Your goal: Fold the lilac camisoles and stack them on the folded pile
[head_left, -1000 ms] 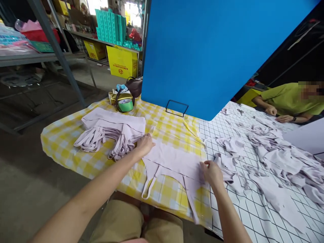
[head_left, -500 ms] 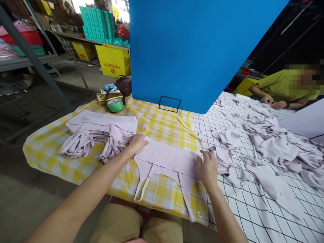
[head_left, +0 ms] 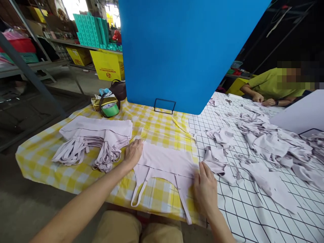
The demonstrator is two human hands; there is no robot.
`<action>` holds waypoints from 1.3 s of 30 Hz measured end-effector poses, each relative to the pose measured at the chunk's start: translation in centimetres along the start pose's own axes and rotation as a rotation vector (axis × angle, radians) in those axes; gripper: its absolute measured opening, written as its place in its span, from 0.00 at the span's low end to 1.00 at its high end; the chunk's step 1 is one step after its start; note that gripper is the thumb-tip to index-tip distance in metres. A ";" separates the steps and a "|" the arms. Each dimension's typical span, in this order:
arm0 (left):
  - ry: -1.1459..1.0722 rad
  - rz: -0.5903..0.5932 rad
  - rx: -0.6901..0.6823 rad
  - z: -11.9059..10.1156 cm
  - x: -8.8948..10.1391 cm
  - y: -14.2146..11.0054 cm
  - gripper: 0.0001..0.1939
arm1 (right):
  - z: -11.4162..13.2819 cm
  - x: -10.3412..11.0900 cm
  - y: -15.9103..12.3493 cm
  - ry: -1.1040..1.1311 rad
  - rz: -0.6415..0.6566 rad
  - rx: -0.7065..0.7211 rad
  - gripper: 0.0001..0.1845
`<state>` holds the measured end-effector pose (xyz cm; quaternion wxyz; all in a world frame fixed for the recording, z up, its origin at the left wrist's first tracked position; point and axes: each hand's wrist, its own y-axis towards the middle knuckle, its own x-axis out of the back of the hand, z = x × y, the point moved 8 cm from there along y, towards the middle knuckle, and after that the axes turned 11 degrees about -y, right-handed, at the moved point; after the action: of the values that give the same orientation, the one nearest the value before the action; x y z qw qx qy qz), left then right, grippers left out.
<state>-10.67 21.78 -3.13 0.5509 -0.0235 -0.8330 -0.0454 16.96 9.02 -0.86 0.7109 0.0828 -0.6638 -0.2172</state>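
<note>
A pale lilac camisole (head_left: 168, 160) lies spread on the yellow checked cloth in front of me, its thin straps pointing toward my lap. My left hand (head_left: 134, 153) has its fingers curled and pressed together at the upper left corner of the camisole. Along the right edge rests my right hand (head_left: 206, 185), its fingers stretched out and lying against the fabric. Left of my left hand sits a neat stack of similar camisoles (head_left: 97, 126), with the straps hanging together in loops.
A large blue board (head_left: 187, 54) stands behind in a black wire stand (head_left: 164, 106). Green tape (head_left: 110, 109) lies at the back left. Loose lilac garments (head_left: 268, 141) cover the white grid cloth on the right. A co-worker (head_left: 275, 84) sits across the table.
The whole view has shifted slightly. My right hand has moved down the camisole's right edge and its fingers have straightened. My left hand stays at the upper left corner.
</note>
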 end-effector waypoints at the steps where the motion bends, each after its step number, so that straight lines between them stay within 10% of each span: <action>1: -0.003 -0.006 -0.002 0.1 0.0 0.0 0.13 | 0.4 -0.6 0.8 0.037 0.031 -0.013 0.24; 7: -0.041 -0.041 -0.017 0.6 0.0 0.1 0.11 | -1.5 -4.4 5.6 0.187 0.268 -0.302 0.15; 14: -0.179 -0.115 -0.065 0.8 0.4 -0.2 0.09 | -1.3 -4.6 7.3 0.470 0.392 -0.325 0.07; 21: -0.440 -0.262 -0.124 -1.0 8.2 2.4 0.08 | 0.0 2.7 10.1 0.786 0.265 -0.240 0.14; 26: -0.859 -0.409 -0.408 -1.8 14.9 0.8 0.06 | 0.0 8.6 9.9 0.851 0.071 -0.183 0.11; 35: -0.456 0.106 -0.568 4.1 4.0 -9.2 0.11 | 0.0 0.8 -2.9 0.465 0.301 0.198 0.10; 39: -0.396 0.174 -0.584 4.8 2.2 -10.9 0.15 | -0.3 0.4 -5.7 0.386 0.267 0.242 0.12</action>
<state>-16.88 11.37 -3.52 0.3509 -0.2589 -0.8703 -0.2289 16.13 3.73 -2.89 0.8316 0.1189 -0.5421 -0.0207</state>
